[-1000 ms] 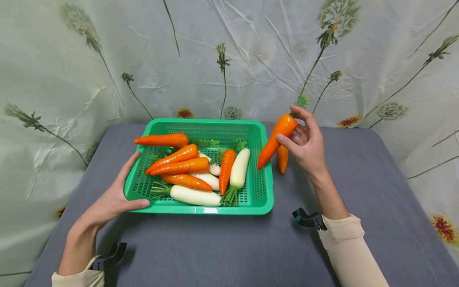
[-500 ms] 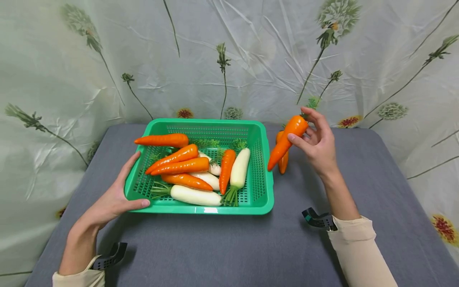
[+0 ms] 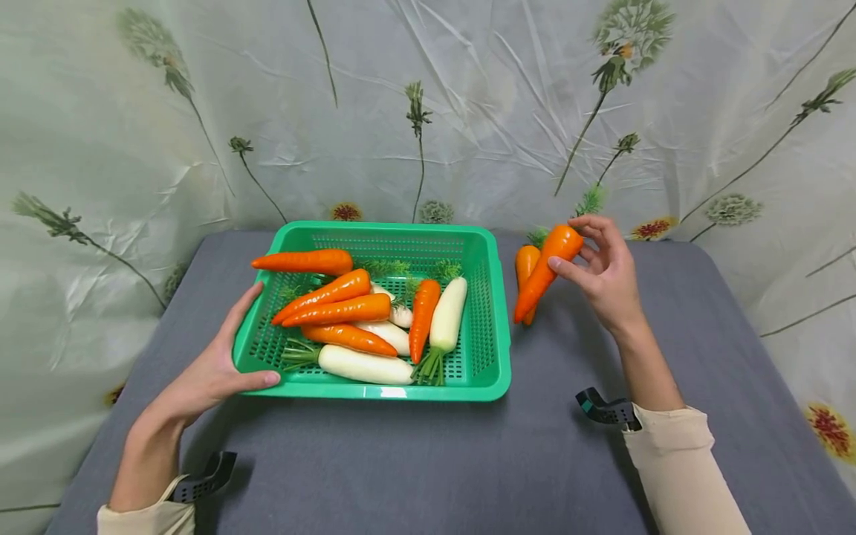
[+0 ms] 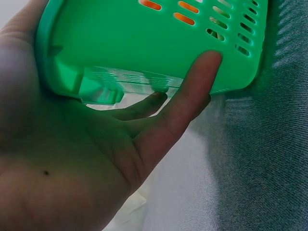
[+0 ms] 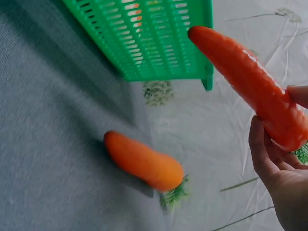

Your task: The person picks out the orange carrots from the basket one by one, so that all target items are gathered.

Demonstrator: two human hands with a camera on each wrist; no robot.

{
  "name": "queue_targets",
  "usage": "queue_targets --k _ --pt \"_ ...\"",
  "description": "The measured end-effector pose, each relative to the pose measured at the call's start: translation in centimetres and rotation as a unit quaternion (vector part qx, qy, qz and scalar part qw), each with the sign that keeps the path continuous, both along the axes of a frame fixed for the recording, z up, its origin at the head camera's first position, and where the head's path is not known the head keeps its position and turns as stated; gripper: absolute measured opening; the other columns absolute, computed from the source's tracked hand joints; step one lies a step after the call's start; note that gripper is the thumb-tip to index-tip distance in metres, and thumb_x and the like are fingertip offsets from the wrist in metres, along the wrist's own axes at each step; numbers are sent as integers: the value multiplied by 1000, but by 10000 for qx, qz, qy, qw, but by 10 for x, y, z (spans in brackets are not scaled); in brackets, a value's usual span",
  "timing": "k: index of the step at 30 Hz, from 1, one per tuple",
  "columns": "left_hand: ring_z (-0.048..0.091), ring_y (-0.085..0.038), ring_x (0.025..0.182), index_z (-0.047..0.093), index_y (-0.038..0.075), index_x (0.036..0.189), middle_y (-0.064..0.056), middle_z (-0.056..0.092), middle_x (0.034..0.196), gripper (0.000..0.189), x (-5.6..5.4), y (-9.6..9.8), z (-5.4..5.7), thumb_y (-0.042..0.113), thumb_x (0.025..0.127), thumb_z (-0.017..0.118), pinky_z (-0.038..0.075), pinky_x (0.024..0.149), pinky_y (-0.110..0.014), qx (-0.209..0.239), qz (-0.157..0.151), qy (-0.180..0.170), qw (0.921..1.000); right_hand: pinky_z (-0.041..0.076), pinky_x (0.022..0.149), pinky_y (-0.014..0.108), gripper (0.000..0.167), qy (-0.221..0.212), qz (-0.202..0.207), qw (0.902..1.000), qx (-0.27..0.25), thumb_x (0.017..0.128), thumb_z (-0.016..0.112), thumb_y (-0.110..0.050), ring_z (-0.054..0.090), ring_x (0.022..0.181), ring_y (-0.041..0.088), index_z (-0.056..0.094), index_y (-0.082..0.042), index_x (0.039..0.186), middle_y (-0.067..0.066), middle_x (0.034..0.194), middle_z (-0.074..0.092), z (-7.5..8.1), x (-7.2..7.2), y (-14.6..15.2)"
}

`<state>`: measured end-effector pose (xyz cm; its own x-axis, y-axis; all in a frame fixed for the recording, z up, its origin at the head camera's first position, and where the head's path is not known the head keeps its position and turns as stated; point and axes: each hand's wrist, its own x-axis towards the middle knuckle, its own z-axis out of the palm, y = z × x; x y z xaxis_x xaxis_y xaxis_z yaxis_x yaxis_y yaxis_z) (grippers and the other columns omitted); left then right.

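Observation:
My right hand (image 3: 605,271) pinches an orange carrot (image 3: 548,271) with green leaves, thumb on one side and fingers on the other. Tip down and tilted, this carrot hangs above the cloth, as the right wrist view shows. Behind and partly hidden by it, a second carrot (image 5: 142,161) lies on the cloth. At the left end of a green plastic basket (image 3: 498,334), my left hand (image 3: 210,371) grips the corner. Its thumb is over the rim; the other fingers (image 4: 180,108) press the outer wall. Several carrots (image 3: 337,308) and white radishes (image 3: 364,364) lie in the basket.
A grey cloth (image 3: 414,461) covers the table. Behind it hangs a pale curtain (image 3: 481,119) printed with plants. One carrot (image 3: 304,261) in the basket pokes out over the left rim.
My right hand has moved right with its carrot, away from the basket's right rim to beside the carrot on the cloth. My left hand and the basket have stayed put.

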<state>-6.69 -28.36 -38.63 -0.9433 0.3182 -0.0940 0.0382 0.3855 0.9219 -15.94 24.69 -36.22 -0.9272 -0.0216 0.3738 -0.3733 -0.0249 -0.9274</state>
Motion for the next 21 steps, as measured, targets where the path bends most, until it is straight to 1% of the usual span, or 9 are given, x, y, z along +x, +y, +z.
queue_targets --k 6,9,13,21 --pt "40 -2 127 -2 42 166 -16 4 171 123 1 0 1 0 84 79 42 92 -10 -55 48 -27 10000 58 80 17 48 -305 67 9994 176 87 70 15 68 104 14 55 -3 130 7 128 55 -11 -3 8" --pt "39 -3 128 -2 42 166 -16 4 172 123 1 0 1 1 84 79 41 93 -10 -97 80 -46 9999 58 79 16 47 -433 16 9987 273 88 70 14 68 102 12 57 -5 128 5 127 56 -15 -4 13" --pt "37 -4 128 -2 43 166 -15 4 172 123 1 1 1 2 84 79 40 92 -10 -188 98 -36 9998 58 79 16 46 -559 -19 9978 369 88 71 13 70 101 8 60 -4 129 4 127 57 -20 -7 19" --pt "37 -5 128 -2 43 166 -15 5 172 123 0 1 1 2 84 80 39 93 -11 -245 81 -9 9997 58 78 15 48 -824 70 9950 564 89 73 11 72 100 2 61 -3 134 -1 127 57 -28 -13 29"
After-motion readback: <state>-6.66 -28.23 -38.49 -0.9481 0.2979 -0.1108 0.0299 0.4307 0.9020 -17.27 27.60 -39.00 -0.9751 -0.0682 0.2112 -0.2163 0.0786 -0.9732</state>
